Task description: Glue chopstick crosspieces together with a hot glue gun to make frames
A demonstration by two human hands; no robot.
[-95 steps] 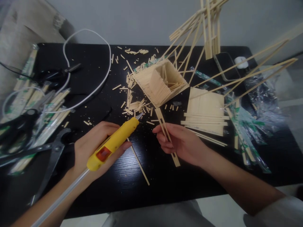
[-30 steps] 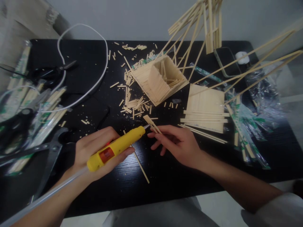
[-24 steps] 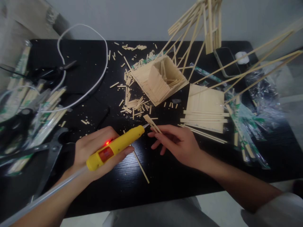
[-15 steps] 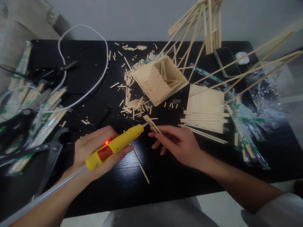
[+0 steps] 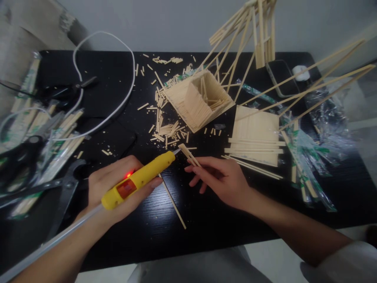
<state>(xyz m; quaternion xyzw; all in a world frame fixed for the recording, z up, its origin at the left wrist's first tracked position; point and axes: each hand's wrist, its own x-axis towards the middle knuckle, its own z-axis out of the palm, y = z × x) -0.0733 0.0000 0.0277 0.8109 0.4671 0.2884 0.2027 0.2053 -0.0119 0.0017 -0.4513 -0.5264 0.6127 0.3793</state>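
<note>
My left hand point(image 5: 114, 181) is closed around a yellow glue gun point(image 5: 138, 179) with a red light lit on its side and a clear glue stick point(image 5: 59, 239) trailing from its back. The metal nozzle points at the upper end of a pair of wooden chopsticks point(image 5: 188, 153). Those chopsticks are pinched in my right hand point(image 5: 220, 179), between thumb and forefinger, tilted up to the left. A single thin stick point(image 5: 173, 202) lies on the table by my left fingers. Beyond my hands stands a hollow box built of cut sticks point(image 5: 197, 106) on a wooden base.
On the black table point(image 5: 141, 247) lie many cut stick pieces point(image 5: 169, 129), a flat stick panel point(image 5: 256, 125) with sticks across it, pliers point(image 5: 66, 184), scissors point(image 5: 32, 145), wrapped chopsticks point(image 5: 61, 149), a white cable point(image 5: 129, 47) and a phone point(image 5: 282, 78). Long stick frames point(image 5: 265, 35) rise at the back.
My left hand and the glue gun have shifted slightly left and up, the nozzle moving to the tip of the chopsticks. My right hand stays in place.
</note>
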